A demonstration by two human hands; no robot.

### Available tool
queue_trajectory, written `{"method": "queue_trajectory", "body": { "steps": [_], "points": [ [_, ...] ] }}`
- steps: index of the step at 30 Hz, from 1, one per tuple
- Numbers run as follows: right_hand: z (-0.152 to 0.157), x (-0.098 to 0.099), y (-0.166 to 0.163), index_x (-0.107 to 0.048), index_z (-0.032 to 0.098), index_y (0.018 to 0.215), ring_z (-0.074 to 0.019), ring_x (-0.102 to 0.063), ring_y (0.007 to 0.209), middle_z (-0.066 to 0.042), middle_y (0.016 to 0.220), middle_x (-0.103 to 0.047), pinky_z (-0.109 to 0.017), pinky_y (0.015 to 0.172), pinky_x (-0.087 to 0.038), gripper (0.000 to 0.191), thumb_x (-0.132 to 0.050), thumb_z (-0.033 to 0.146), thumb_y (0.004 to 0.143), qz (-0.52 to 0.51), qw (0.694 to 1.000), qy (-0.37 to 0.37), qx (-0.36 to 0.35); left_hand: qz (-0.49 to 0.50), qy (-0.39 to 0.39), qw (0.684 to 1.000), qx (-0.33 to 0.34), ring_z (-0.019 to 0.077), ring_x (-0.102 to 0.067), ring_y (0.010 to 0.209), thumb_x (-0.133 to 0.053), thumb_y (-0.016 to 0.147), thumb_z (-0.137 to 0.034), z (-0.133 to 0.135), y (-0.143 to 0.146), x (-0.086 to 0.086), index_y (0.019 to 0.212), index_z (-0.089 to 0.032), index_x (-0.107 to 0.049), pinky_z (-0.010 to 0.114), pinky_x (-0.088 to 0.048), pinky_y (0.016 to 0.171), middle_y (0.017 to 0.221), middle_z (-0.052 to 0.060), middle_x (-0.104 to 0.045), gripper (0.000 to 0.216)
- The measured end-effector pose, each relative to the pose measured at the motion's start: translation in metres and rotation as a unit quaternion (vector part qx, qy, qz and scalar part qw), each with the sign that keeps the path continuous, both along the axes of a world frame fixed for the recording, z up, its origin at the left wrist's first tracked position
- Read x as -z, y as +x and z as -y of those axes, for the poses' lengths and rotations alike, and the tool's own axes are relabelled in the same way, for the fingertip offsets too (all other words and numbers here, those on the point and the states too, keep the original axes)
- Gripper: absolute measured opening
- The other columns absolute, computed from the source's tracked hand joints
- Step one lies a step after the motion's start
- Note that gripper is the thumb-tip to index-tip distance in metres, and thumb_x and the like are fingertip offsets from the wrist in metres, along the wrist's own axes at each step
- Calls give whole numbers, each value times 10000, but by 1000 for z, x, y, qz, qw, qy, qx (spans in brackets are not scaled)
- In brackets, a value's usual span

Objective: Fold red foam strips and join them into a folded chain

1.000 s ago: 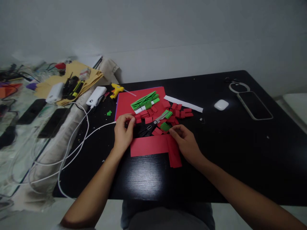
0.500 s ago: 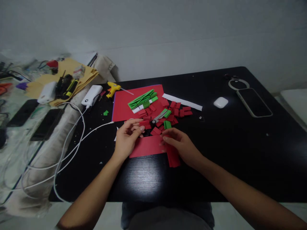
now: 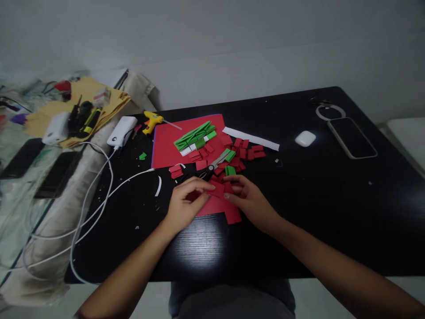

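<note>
My left hand (image 3: 186, 204) pinches a small red paper piece (image 3: 216, 189) between thumb and fingers. Close by on the right, my right hand (image 3: 252, 201) is closed on a folded red paper strip (image 3: 233, 213) that hangs down below its fingers. The two red papers meet or overlap between my hands. Under them lies a wider red paper strip (image 3: 212, 206), partly hidden. Just beyond my fingers, scissors (image 3: 216, 163) rest among several small folded red pieces (image 3: 257, 153) and a green folded piece (image 3: 230, 170).
A red sheet (image 3: 162, 148) bears a bundle of green paper strips (image 3: 195, 136). A yellow glue gun (image 3: 152, 120), a white power bank (image 3: 122, 130) and white cables (image 3: 111, 195) are on the left. A white strip (image 3: 250, 138), earbud case (image 3: 305, 138) and phone (image 3: 352, 138) lie to the right.
My left hand has moved right and nearer to me with the small red piece, bringing it against the strip in my right hand. The view has shifted slightly.
</note>
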State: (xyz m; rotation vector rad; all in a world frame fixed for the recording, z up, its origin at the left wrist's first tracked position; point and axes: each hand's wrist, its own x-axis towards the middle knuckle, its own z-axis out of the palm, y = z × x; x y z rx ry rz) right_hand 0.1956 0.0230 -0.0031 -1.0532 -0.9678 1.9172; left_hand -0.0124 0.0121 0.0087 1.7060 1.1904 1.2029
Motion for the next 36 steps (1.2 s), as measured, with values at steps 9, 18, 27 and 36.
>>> {"method": "queue_trajectory", "body": {
  "steps": [9, 18, 27, 36],
  "points": [
    [-1, -5, 1, -695, 216, 902, -149, -683, 788, 6, 878, -734, -265, 725, -551, 199, -774, 388, 838, 52, 997, 46, 37, -9, -10, 1000, -7, 185, -714, 866, -685, 938, -215, 5, 4, -3, 924, -203, -790, 311, -569, 779, 942, 74, -769, 107],
    [-2, -3, 3, -808, 260, 994, -193, -727, 975, -14, 1004, -797, -335, 933, -552, 190, -806, 306, 810, 68, 991, 106, 44, 71, -112, 990, -45, 122, -661, 762, -789, 858, -250, 6, 11, 3, 1102, -193, -739, 233, -549, 736, 861, 20, -719, 256],
    [0, -3, 3, -790, 268, 1012, -168, -734, 959, -11, 1015, -790, -297, 887, -574, 221, -833, 299, 797, 25, 996, 73, 45, 79, -125, 987, -59, 93, -579, 619, -770, 876, -272, 10, 16, 1, 950, -170, -707, 198, -469, 591, 690, -21, -629, 140],
    [2, -4, 2, -774, 256, 1075, -166, -738, 912, -19, 984, -781, -290, 844, -590, 237, -785, 357, 860, 2, 998, 61, 3, 31, -80, 992, -88, 127, -663, 769, -801, 861, -290, 13, 13, 8, 999, -199, -705, 240, -539, 742, 835, 3, -709, 191]
  ]
}}
